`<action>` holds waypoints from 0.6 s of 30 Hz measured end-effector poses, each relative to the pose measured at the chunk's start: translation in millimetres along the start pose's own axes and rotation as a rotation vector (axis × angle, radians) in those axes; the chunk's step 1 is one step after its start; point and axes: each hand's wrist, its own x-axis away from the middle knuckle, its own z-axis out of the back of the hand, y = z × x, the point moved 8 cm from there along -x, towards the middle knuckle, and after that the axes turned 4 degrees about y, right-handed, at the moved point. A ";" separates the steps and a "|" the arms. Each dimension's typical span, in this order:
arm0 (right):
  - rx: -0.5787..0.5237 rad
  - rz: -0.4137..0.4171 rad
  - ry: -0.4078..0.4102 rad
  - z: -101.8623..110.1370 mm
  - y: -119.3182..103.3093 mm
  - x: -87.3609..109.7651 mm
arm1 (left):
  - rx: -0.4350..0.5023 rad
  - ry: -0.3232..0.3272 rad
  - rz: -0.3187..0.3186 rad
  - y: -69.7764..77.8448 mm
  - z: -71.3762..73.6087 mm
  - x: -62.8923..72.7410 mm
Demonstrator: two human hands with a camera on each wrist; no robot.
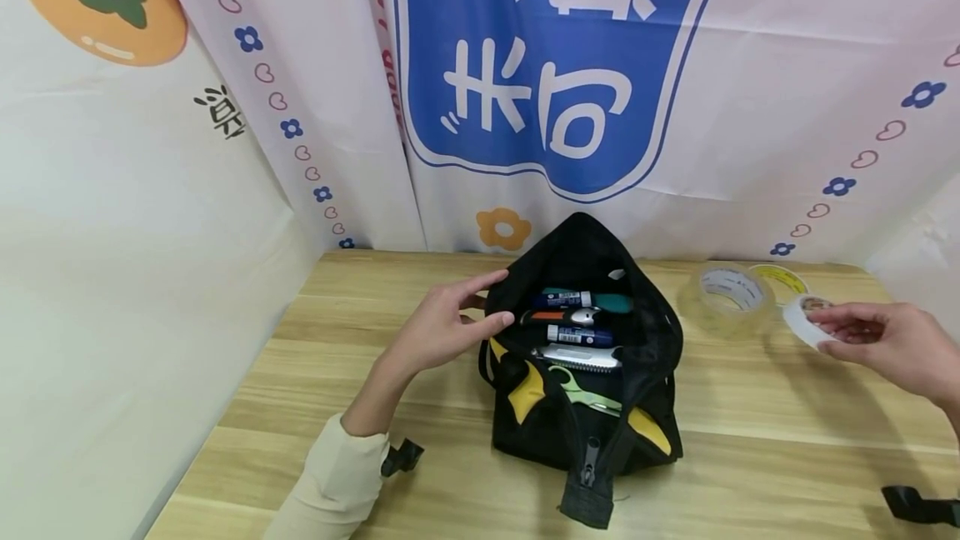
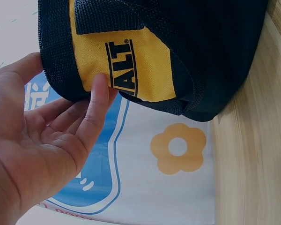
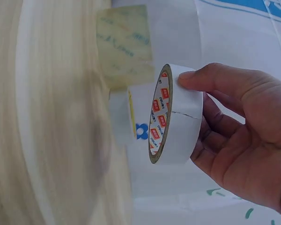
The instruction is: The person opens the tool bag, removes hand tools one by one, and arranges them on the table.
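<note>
A black and yellow tool bag [image 1: 525, 394] stands unzipped on the table, its mouth facing up. At its left rim, my left hand [image 1: 442, 319] holds the edge, thumb over the inside and a finger against the yellow panel [image 2: 154, 70] outside. My right hand [image 1: 892, 344] grips a roll of white tape [image 3: 182, 122] by its outer face, raised off the table at the right. Inside the bag lie two dark blue tubes with white labels [image 1: 577, 335], an orange and black cutter [image 1: 558, 317], a silver toothed-edge tool [image 1: 577, 357] and green-handled scissors [image 1: 588, 397].
Right of the bag, a wide roll of clear tape [image 1: 723, 298] sits near the back edge, with a yellow-lined roll [image 1: 780, 280] beside it. A printed cloth [image 1: 750, 107] hangs behind the wooden table [image 1: 345, 323]. Black wrist straps [image 1: 401, 457] show near both arms.
</note>
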 end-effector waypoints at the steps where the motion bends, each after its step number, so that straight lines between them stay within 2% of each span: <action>1: 0.000 -0.004 -0.007 -0.6 2.7 -0.4 | -0.002 0.000 0.000 0.0 0.2 -0.1; 6: 0.014 -0.007 -0.058 -10.2 11.5 -2.7 | -0.007 0.003 0.005 0.1 0.6 0.2; 18: 0.021 0.024 -0.123 -36.9 15.1 -10.2 | 0.000 0.003 -0.004 1.9 0.6 0.5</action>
